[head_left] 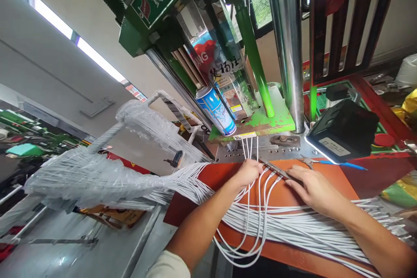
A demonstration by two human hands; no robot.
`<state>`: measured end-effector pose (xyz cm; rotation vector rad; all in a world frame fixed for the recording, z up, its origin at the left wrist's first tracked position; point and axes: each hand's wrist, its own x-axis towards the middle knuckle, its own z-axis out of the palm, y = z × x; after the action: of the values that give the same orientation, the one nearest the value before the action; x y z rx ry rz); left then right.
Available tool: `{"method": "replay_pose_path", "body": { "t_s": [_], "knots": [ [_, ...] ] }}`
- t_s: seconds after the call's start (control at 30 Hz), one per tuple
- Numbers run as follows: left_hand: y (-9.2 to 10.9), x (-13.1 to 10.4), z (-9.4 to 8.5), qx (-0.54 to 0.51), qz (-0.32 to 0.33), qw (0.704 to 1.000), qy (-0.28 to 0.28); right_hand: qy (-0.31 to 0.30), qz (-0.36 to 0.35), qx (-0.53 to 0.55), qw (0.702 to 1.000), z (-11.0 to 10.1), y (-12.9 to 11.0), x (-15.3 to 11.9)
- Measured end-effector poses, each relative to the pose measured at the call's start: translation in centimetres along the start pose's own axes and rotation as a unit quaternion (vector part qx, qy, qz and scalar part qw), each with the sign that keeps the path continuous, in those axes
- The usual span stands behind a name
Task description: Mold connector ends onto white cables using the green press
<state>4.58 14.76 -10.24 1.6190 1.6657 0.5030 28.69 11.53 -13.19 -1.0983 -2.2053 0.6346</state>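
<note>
A narrow metal bar point(276, 169) lies slanted over the orange work surface, with several white cables point(265, 208) running out of its lower side and looping downward. At its left end, my left hand point(248, 173) is closed with the fingers bent; the fingertips are partly hidden among the cables. My right hand point(309, 184) grips the right end of the same bar, fingers along the top and thumb below. Behind my left hand, more white cables point(250, 145) hang from the front of the green press point(260, 124).
A thick bundle of white cables point(302, 226) crosses the orange surface point(335, 178), continuing left into a plastic-wrapped bundle point(94, 178). A blue spray can point(215, 110) stands on the press base. Blue-handled pliers point(342, 164) lie by a black box-shaped device point(345, 130) at right.
</note>
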Motion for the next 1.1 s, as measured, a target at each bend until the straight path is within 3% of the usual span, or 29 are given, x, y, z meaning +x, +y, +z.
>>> {"method": "replay_pose_path", "body": {
  "t_s": [0.2, 0.3, 0.37, 0.43, 0.63, 0.87, 0.97, 1.1],
  "knots": [
    [1.2, -2.5, -0.9, 0.172, 0.027, 0.982, 0.071, 0.018, 0.032, -0.028, 0.999, 1.2, -0.7, 0.1],
    [2.0, -5.1, -0.2, 0.293, 0.123, 0.939, 0.133, 0.025, 0.05, -0.055, 0.997, 1.8, -1.4, 0.2],
    [2.4, -6.6, 0.7, 0.352, 0.191, 0.907, 0.127, 0.028, 0.048, -0.068, 0.996, 1.9, -1.7, 0.2],
    [2.6, -7.5, 1.8, 0.373, 0.206, 0.899, 0.098, 0.035, 0.041, -0.08, 0.995, 1.8, -1.8, 0.2],
    [2.3, -6.8, 3.2, 0.37, 0.165, 0.911, 0.073, 0.043, 0.021, -0.089, 0.995, 1.5, -2.0, 0.3],
    [1.0, -5.7, 3.5, 0.325, 0.192, 0.924, 0.06, 0.015, 0.026, -0.108, 0.994, 1.5, -2.0, 0.5],
    [0.6, -5.6, 2.5, 0.281, 0.202, 0.937, 0.043, 0.015, 0.026, -0.123, 0.992, 1.5, -2.1, 0.6],
    [0.4, -4.9, -1.2, 0.157, 0.184, 0.97, 0.03, 0.015, 0.029, -0.133, 0.991, 1.5, -2.2, 0.6]
  ]
}}
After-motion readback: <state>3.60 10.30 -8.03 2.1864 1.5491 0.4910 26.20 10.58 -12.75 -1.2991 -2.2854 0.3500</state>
